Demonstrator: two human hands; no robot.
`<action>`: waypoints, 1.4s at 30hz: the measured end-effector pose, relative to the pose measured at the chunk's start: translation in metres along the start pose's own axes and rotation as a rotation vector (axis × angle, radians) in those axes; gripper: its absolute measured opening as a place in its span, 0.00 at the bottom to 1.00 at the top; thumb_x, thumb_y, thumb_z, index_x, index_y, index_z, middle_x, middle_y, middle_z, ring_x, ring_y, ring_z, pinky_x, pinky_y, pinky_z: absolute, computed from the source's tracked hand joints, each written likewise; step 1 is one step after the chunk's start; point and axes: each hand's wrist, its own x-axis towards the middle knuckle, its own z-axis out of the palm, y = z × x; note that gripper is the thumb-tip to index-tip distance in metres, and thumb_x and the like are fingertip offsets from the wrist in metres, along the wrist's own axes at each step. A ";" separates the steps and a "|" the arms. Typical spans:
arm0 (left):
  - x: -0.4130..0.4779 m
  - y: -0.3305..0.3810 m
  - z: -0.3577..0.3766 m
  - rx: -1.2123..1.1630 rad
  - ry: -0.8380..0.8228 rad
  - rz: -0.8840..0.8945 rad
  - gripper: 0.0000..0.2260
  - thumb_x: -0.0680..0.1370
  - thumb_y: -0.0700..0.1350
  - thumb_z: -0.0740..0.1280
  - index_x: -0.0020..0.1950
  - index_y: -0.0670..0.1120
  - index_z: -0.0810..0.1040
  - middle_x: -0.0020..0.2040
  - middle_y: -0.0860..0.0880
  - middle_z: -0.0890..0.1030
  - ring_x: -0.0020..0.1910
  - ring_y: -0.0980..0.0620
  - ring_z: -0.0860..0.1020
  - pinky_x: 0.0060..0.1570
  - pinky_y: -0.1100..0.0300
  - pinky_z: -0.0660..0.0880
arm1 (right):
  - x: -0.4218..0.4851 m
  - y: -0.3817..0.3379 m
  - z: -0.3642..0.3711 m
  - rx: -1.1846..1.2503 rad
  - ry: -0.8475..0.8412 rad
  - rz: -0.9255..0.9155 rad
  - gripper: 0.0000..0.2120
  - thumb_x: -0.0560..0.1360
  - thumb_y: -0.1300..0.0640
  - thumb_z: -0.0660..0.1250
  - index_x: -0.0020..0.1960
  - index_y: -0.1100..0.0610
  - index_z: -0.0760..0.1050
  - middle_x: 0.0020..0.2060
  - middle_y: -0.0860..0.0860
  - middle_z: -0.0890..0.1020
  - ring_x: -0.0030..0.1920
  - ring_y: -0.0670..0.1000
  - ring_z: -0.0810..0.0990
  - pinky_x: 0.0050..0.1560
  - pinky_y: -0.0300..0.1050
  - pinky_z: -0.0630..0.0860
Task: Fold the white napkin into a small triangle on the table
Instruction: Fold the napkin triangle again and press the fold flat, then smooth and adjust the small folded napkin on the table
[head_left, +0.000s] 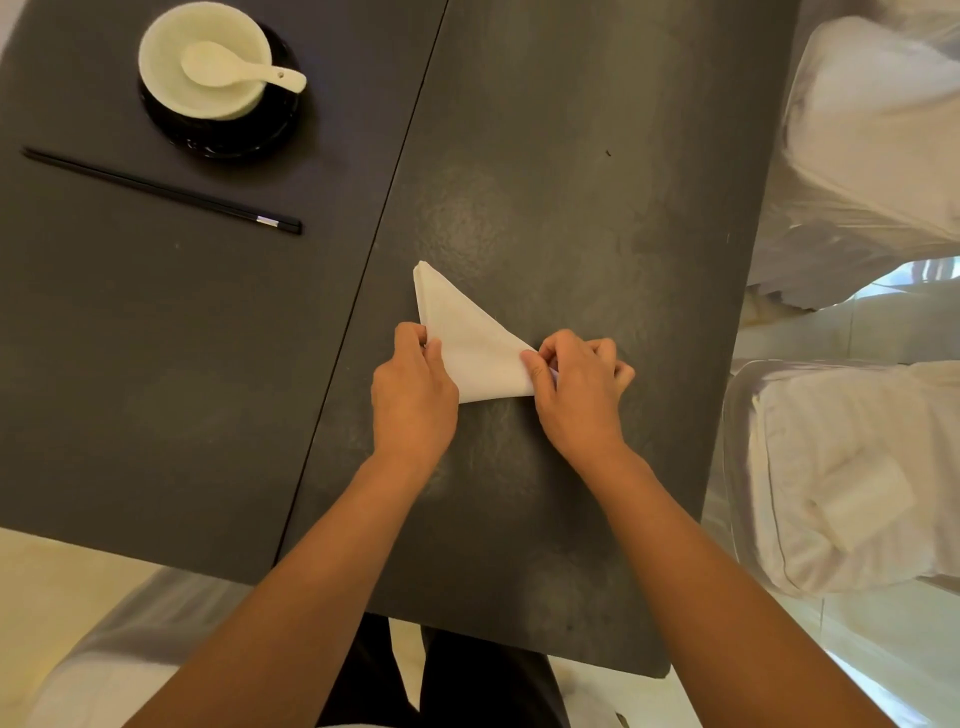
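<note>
The white napkin (470, 343) lies folded as a small triangle on the dark table (545, 208), its free point aimed away from me to the upper left. My left hand (413, 389) pinches the napkin's near-left corner between thumb and fingers. My right hand (576, 384) pinches the right corner, fingers curled over the cloth edge. Both hands rest on the table on either side of the triangle and cover those two corners.
At the far left a white bowl (205, 60) with a white spoon (234, 70) sits on a black saucer (223, 130). Black chopsticks (166, 192) lie below it. A seam (374, 249) splits the tabletop. Plastic-covered white chairs (872, 156) stand to the right.
</note>
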 end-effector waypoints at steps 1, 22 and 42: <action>0.001 0.000 0.001 0.003 0.010 0.008 0.03 0.84 0.46 0.56 0.52 0.49 0.67 0.42 0.53 0.74 0.38 0.57 0.75 0.30 0.63 0.68 | 0.000 0.000 0.001 -0.001 0.007 0.002 0.10 0.78 0.45 0.61 0.43 0.49 0.71 0.40 0.43 0.75 0.50 0.48 0.66 0.52 0.49 0.59; -0.064 -0.013 0.025 0.573 -0.179 0.778 0.28 0.80 0.50 0.62 0.76 0.38 0.63 0.77 0.38 0.61 0.78 0.38 0.53 0.76 0.43 0.53 | 0.009 -0.002 -0.001 0.154 0.121 0.184 0.13 0.70 0.40 0.69 0.37 0.47 0.73 0.30 0.42 0.75 0.45 0.47 0.70 0.46 0.46 0.58; -0.058 -0.054 0.028 0.730 -0.131 0.639 0.35 0.82 0.60 0.53 0.80 0.40 0.47 0.81 0.41 0.47 0.80 0.45 0.45 0.77 0.43 0.48 | 0.000 0.010 0.007 0.108 0.300 0.103 0.19 0.72 0.39 0.68 0.45 0.55 0.75 0.43 0.49 0.76 0.45 0.50 0.72 0.49 0.47 0.64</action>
